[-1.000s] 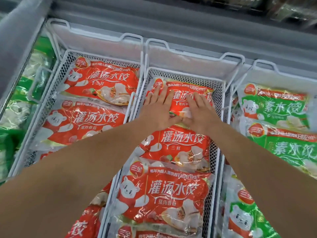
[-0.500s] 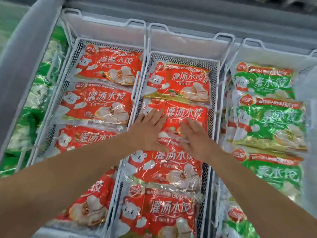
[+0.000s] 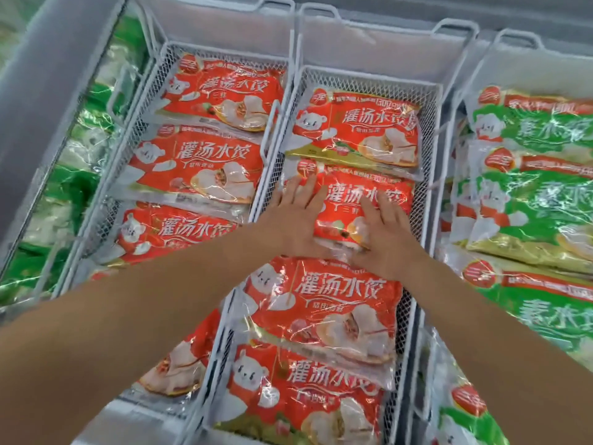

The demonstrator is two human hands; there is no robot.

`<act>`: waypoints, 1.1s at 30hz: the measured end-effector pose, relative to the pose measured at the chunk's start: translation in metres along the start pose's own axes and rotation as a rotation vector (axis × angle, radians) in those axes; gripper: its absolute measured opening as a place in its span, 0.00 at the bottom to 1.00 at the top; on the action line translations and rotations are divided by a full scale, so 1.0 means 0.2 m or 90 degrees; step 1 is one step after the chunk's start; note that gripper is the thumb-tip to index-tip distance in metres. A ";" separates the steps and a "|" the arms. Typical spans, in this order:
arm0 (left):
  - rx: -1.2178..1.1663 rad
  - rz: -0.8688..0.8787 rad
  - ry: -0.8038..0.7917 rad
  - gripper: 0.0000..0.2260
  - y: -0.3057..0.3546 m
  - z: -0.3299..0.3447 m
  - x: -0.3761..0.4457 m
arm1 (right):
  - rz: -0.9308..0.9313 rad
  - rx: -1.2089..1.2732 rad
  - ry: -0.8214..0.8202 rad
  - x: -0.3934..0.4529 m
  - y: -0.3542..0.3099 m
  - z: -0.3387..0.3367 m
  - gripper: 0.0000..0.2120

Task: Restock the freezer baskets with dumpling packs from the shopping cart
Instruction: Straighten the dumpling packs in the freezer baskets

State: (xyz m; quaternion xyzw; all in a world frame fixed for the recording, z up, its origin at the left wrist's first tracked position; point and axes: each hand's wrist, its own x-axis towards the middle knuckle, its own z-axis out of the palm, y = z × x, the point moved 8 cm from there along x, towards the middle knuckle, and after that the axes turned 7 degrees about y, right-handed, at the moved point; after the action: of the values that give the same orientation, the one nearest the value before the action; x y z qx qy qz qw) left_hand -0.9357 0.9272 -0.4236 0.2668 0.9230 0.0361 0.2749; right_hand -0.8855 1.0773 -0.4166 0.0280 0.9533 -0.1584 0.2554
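On the second red dumpling pack (image 3: 362,203) from the far end of the middle basket (image 3: 426,175), both hands lie flat with fingers straight, gripping nothing. The left hand (image 3: 298,216) covers the pack's left side; the right hand (image 3: 385,232) presses its right side. Bare forearms reach in from the bottom corners. Another red pack (image 3: 356,130) sits just beyond, and two more red packs (image 3: 324,316) overlap toward the viewer. The white wire basket on the left (image 3: 154,91) holds a similar row of red packs (image 3: 199,165). To the right, green dumpling packs (image 3: 529,200) are stacked. More green packs (image 3: 90,117) show at the far left, behind a grey freezer frame (image 3: 54,91).
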 end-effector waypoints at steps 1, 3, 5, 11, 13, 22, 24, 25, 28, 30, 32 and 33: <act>0.012 0.006 -0.013 0.57 0.01 0.03 -0.04 | -0.003 -0.013 -0.014 -0.05 -0.02 0.02 0.55; -0.003 0.013 -0.004 0.55 0.01 0.05 -0.09 | -0.026 -0.022 -0.016 -0.12 -0.03 0.01 0.51; -0.065 0.007 0.084 0.47 -0.02 -0.02 -0.09 | -0.035 0.030 0.071 -0.12 -0.01 -0.06 0.42; -0.073 -0.028 0.166 0.31 -0.03 -0.07 -0.02 | 0.004 0.013 0.166 0.06 0.08 -0.11 0.27; -0.097 0.015 0.269 0.23 0.02 -0.11 -0.04 | 0.003 0.057 0.267 0.07 0.05 -0.15 0.15; -0.125 0.055 0.511 0.13 0.07 -0.40 -0.22 | -0.122 0.131 0.580 -0.20 -0.07 -0.43 0.05; -0.098 0.076 0.568 0.11 0.10 -0.47 -0.25 | -0.122 0.151 0.594 -0.21 -0.06 -0.47 0.06; -0.076 0.095 0.600 0.11 0.11 -0.48 -0.25 | -0.113 0.164 0.583 -0.20 -0.05 -0.47 0.07; -0.076 0.042 0.457 0.20 0.05 -0.42 -0.14 | -0.065 0.113 0.430 -0.09 -0.03 -0.39 0.14; -0.084 -0.035 0.317 0.30 -0.01 -0.36 -0.07 | -0.043 0.073 0.332 -0.01 0.00 -0.35 0.24; -0.054 -0.015 0.293 0.31 -0.01 -0.35 -0.01 | -0.053 0.066 0.234 0.07 0.00 -0.31 0.35; -0.028 0.013 0.250 0.34 0.01 -0.33 0.04 | -0.064 0.027 0.169 0.11 0.00 -0.26 0.41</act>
State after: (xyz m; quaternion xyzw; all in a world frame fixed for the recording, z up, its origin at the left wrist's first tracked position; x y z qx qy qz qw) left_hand -0.9744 0.9374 -0.3718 0.2579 0.9552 0.1103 0.0947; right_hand -0.9288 1.0923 -0.3847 0.0060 0.9754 -0.1858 0.1181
